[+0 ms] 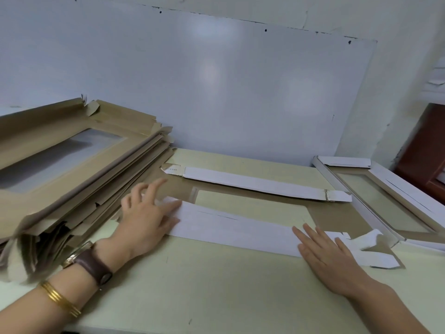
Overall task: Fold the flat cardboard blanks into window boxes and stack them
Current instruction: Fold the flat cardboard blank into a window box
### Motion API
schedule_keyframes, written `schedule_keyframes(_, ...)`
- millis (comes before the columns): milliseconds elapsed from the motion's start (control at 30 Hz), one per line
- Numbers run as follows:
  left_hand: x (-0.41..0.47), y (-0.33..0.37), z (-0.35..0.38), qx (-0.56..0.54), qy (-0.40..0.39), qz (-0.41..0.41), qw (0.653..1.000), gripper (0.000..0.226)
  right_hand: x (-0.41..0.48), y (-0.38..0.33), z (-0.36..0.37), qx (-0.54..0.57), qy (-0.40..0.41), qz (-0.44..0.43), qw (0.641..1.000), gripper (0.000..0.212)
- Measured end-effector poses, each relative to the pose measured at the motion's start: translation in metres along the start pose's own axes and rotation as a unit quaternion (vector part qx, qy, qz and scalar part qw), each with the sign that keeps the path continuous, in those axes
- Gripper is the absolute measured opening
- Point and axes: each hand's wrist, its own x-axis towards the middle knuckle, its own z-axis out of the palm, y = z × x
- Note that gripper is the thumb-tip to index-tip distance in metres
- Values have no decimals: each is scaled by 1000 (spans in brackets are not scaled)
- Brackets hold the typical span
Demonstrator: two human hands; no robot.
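Left hand loosely spread and right hand flat are pressing the brown blank's smooth white flap onto the worktop.

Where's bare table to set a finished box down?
Widest bare table lies at the front edge, below the near flap. A narrower strip runs between the far flap and whiteboard. The blank stack crowds the left, the folded box the right.
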Motion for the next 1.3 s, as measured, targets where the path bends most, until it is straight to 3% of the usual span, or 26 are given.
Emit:
schedule_keyframes(200,1,-16,-8,-84,78,-80,990,37,-2,-1,-1,-4,-2,-1,1000,45)
schedule_keyframes(367,12,-29,-19,-233,14,-112,966,85,-1,0,0,1,-1,-1,1000,44)
schedule_keyframes(500,15,-33,-18,-204,-22,-99,974,97,0,2,2,3,4,-2,1000,43)
schedule_keyframes(800,17,-35,-12,-52,-89,-106,989,89,1,2,1,-1,-4,4,1000,46)
schedule_keyframes(867,13,-20,-13,44,-45,-65,996,76,2,1,1,-4,-10,9,1000,47)
schedule_keyframes(967,12,12,-10,46,36,119,991,71,4,-3,0,-2,-19,15,1000,48)
schedule_keyframes(1033,12,37,-6,-32,-58,170,983,64,5,-5,0,5,-20,17,1000,49)
schedule_keyframes(1100,12,56,7,-70,-168,124,975,54,4,-5,0,12,-18,15,1000,49)
schedule_keyframes(1167,13,65,18,-33,-243,99,964,54,2,-3,-1,17,-18,11,1000,48)
schedule_keyframes(1300,14,53,21,-15,-274,61,960,56,2,7,-4,27,-17,8,999,49)
